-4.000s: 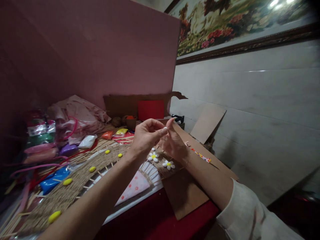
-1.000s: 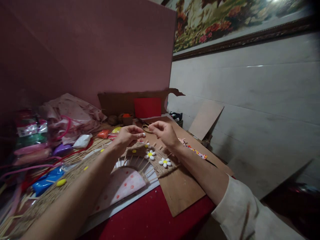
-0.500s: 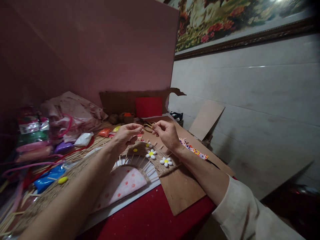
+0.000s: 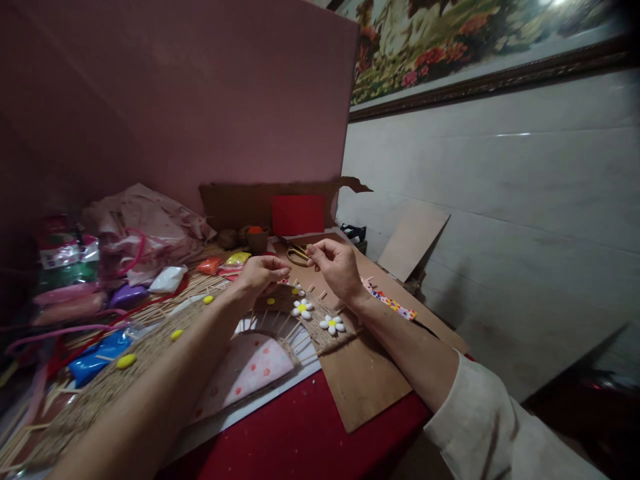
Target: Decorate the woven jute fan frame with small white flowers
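Observation:
My left hand (image 4: pixel 263 275) is closed in a pinch above the far part of a fan-shaped piece (image 4: pixel 165 360) of twine woven over thin sticks. Whatever its fingertips hold is too small to make out. To its right, my right hand (image 4: pixel 334 267) is also pinched, beside the scissors (image 4: pixel 297 255), and its fingertips hide anything in them. Below the hands, two white daisies with yellow centres, one nearer daisy (image 4: pixel 302 308) and another daisy (image 4: pixel 332 324), sit on the twine band. Several yellow discs dot the band, including one yellow disc (image 4: pixel 126 361) at left. A pink patterned cloth (image 4: pixel 255 370) covers the inner part.
Bags of coloured clay lie at left, among them a blue bag (image 4: pixel 100 357), a white bag (image 4: pixel 169 279) and a purple bag (image 4: pixel 129 295). A brown board (image 4: pixel 367 383) overlaps the red tabletop (image 4: pixel 280 433). A small pot (image 4: pixel 257 239) and a red card (image 4: pixel 299 214) stand at the back.
My left hand has lowered slightly toward me and apart from the right hand. The right hand has barely shifted. More yellow discs show beside my left forearm.

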`<action>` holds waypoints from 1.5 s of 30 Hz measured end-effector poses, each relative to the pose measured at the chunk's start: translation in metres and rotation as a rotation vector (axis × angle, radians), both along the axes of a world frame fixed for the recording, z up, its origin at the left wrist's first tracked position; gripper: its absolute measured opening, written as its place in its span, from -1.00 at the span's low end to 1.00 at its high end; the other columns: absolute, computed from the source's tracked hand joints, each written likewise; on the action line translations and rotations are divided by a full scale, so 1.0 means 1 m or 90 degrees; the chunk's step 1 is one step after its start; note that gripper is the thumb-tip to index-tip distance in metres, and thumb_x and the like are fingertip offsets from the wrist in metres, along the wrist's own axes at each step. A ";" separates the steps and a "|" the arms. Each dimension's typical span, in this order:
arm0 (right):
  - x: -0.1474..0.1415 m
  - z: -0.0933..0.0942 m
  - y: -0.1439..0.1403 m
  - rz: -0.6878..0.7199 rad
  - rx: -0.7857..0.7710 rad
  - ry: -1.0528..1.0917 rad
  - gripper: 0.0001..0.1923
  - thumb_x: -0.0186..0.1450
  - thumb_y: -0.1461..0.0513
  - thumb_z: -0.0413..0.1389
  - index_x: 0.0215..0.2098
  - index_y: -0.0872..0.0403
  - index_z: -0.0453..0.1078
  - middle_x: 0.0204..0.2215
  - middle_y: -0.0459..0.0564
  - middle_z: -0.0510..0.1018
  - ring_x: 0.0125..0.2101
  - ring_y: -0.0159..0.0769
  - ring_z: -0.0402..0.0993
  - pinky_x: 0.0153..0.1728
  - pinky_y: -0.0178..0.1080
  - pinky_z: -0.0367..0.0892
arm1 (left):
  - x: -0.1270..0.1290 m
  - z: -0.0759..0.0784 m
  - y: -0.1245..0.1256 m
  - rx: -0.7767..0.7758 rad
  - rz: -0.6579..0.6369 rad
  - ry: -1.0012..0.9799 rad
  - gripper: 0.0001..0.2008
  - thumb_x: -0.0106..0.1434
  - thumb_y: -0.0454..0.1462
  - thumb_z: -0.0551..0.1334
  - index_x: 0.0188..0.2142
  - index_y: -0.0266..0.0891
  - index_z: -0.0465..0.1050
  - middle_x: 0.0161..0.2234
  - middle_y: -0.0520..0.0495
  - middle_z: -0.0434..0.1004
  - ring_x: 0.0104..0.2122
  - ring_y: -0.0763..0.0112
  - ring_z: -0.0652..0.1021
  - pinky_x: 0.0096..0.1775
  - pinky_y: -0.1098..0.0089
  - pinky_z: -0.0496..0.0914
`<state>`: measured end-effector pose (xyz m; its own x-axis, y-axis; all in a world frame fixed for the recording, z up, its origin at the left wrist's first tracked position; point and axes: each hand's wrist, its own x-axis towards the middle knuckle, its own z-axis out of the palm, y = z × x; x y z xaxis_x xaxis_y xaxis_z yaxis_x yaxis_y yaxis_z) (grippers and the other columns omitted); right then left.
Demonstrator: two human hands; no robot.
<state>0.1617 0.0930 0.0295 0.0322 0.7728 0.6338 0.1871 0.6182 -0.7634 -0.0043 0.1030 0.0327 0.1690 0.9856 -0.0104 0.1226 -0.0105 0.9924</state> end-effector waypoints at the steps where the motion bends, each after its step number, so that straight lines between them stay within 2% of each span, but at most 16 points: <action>1: 0.000 0.000 0.000 -0.004 0.000 0.002 -0.71 0.25 0.07 0.09 -0.50 0.09 0.38 -0.61 -0.08 0.47 -0.60 -0.42 0.32 -0.51 -0.32 0.22 | 0.000 -0.001 0.001 0.001 0.002 0.005 -0.76 -0.13 -0.28 0.42 -0.50 -0.31 0.40 -0.73 0.14 0.30 -0.79 0.67 0.17 -0.71 0.54 -0.03; 4: 0.000 0.001 -0.001 -0.008 -0.002 0.012 -0.72 0.24 0.07 0.09 -0.50 0.09 0.39 -0.62 -0.08 0.47 -0.61 -0.42 0.31 -0.52 -0.32 0.22 | 0.000 -0.002 0.001 0.004 0.004 0.022 -0.75 -0.14 -0.27 0.43 -0.51 -0.31 0.41 -0.75 0.15 0.28 -0.79 0.68 0.16 -0.70 0.54 -0.05; 8: 0.000 0.002 -0.002 -0.008 0.000 0.010 -0.71 0.24 0.05 0.09 -0.50 0.09 0.39 -0.61 -0.08 0.48 -0.59 -0.41 0.33 -0.50 -0.32 0.24 | 0.000 -0.004 0.000 0.008 0.008 0.051 -0.76 -0.08 -0.20 0.40 -0.55 -0.31 0.43 -0.83 0.19 0.14 -0.81 0.68 0.08 -0.71 0.53 -0.13; 15: 0.000 0.004 -0.004 -0.008 0.005 0.007 -0.70 0.24 0.05 0.09 -0.53 0.08 0.37 -0.62 -0.08 0.47 -0.60 -0.41 0.33 -0.50 -0.31 0.23 | 0.002 -0.005 0.000 0.012 0.028 0.087 -0.81 -0.13 -0.34 0.37 -0.45 -0.33 0.49 -0.74 0.12 0.33 -0.76 0.65 0.19 -0.68 0.54 0.01; 19: 0.000 0.004 -0.004 -0.009 0.008 0.003 -0.70 0.24 0.05 0.09 -0.53 0.07 0.37 -0.61 -0.08 0.47 -0.59 -0.40 0.34 -0.49 -0.31 0.24 | 0.001 -0.009 0.003 0.036 0.030 0.113 -0.86 -0.14 -0.37 0.35 -0.50 -0.31 0.47 -0.67 0.07 0.41 -0.69 0.58 0.33 -0.63 0.53 0.15; 25: -0.001 0.005 -0.007 -0.026 0.018 -0.017 -0.70 0.24 0.05 0.09 -0.53 0.07 0.37 -0.62 -0.09 0.46 -0.58 -0.40 0.34 -0.47 -0.30 0.24 | 0.001 -0.014 0.006 0.093 0.014 0.144 -0.91 -0.14 -0.39 0.31 -0.56 -0.29 0.42 -0.62 0.08 0.42 -0.61 0.55 0.38 -0.55 0.53 0.22; 32: 0.000 0.005 -0.007 -0.039 0.036 -0.036 -0.69 0.26 0.05 0.07 -0.53 0.06 0.37 -0.61 -0.10 0.47 -0.58 -0.39 0.33 -0.47 -0.31 0.22 | 0.002 -0.015 0.006 0.121 0.023 0.164 -0.87 -0.19 -0.40 0.32 -0.53 -0.29 0.46 -0.60 0.10 0.38 -0.60 0.55 0.36 -0.54 0.53 0.20; 38: -0.001 0.004 -0.006 -0.039 0.038 -0.040 -0.69 0.25 0.05 0.08 -0.53 0.05 0.36 -0.61 -0.10 0.47 -0.58 -0.39 0.33 -0.48 -0.31 0.21 | 0.004 -0.014 0.003 0.096 0.008 0.137 -0.94 -0.07 -0.35 0.30 -0.52 -0.28 0.46 -0.62 0.05 0.42 -0.63 0.55 0.36 -0.57 0.52 0.18; 45: -0.001 0.005 -0.008 -0.047 0.036 -0.050 -0.72 0.26 0.07 0.08 -0.52 0.05 0.37 -0.61 -0.10 0.48 -0.58 -0.39 0.32 -0.47 -0.31 0.19 | 0.005 -0.011 0.002 0.077 0.005 0.093 -0.80 -0.01 -0.37 0.28 -0.31 -0.31 0.49 -0.56 0.06 0.45 -0.74 0.67 0.21 -0.66 0.53 0.06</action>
<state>0.1607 0.0848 0.0343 0.0362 0.7336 0.6786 0.2907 0.6420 -0.7095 0.0004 0.1048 0.0222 0.1669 0.9824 0.0837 0.2663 -0.1266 0.9555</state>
